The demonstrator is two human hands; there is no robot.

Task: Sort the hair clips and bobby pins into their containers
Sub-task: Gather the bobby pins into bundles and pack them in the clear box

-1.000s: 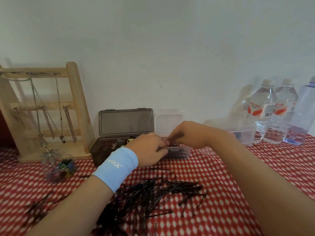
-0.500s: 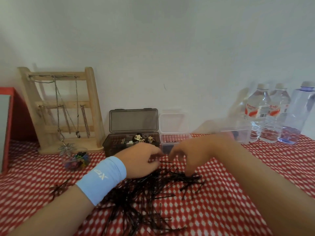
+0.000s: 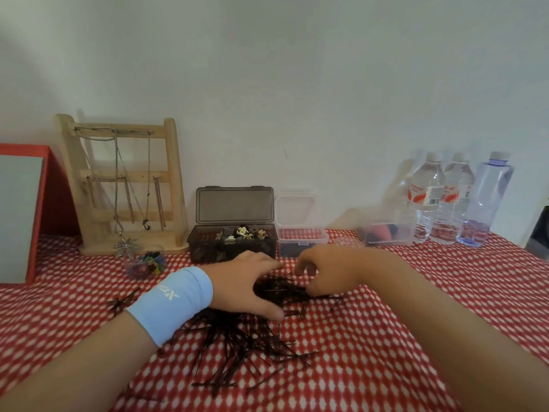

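A light-blue wristband (image 3: pixel 170 304) with white lettering circles the left wrist.

Your cloth (image 3: pixel 416 337) is red with white dots; your pins (image 3: pixel 246 346) dark brown, wristband (image 3: pixel 172 301) pale blue, box (image 3: pixel 234 230) smoky grey.
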